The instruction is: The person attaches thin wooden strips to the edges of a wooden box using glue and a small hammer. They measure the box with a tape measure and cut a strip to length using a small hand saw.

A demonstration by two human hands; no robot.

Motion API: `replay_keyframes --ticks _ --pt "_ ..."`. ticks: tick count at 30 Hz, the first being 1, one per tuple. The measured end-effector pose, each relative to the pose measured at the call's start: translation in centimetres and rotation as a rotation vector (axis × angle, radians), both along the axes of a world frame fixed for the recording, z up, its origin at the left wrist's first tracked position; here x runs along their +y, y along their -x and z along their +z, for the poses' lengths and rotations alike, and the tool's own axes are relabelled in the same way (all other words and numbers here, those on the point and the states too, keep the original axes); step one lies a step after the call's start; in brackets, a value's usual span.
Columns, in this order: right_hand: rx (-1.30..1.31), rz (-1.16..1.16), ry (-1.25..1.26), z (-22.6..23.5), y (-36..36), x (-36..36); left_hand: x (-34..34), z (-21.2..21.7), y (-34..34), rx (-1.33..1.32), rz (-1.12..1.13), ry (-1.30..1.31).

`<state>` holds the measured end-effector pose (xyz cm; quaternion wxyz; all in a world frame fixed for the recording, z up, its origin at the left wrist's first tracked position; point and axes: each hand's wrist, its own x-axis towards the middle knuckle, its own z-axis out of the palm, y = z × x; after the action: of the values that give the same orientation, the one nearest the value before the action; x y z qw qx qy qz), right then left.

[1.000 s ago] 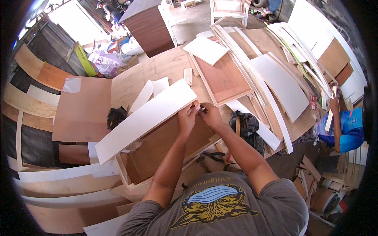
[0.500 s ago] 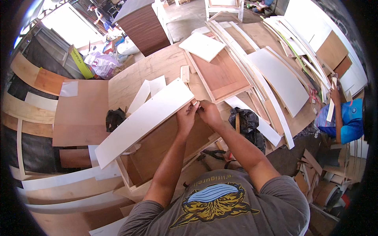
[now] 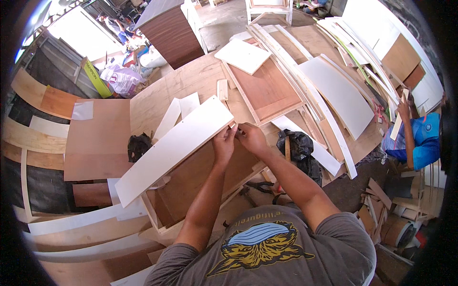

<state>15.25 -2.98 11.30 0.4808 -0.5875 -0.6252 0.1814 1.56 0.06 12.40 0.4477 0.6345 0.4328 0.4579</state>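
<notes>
Over the far side of a wooden frame, a white board is slanted lengthwise up rightward; by its right end, the left hand, nearer, and right hand are held together; whether anything is pinched cannot be told.

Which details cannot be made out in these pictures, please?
Head view, fingers covering: what, if anything, the left hand and right hand hold by the white board.
Head view, white board above: the far edge of the wooden frame beneath.
Head view, its own folds: what the black plastic may contain.
Head view, dark right rim: most of the co-worker's head.
</notes>
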Motion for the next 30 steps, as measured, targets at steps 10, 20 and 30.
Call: replay_keyframes --ticks 10,20,30 --pt "0.006 -0.044 -0.017 -0.6 0.4 0.3 0.2 1.5 -0.5 -0.214 -0.011 0.032" --pt "-0.144 -0.09 0.155 -2.7 -0.8 -0.1 1.5 -0.4 0.4 -0.204 -0.05 0.062" --pt "-0.19 -0.067 0.149 -2.6 -0.6 0.0 1.1 0.5 0.6 -0.118 -0.069 0.096"
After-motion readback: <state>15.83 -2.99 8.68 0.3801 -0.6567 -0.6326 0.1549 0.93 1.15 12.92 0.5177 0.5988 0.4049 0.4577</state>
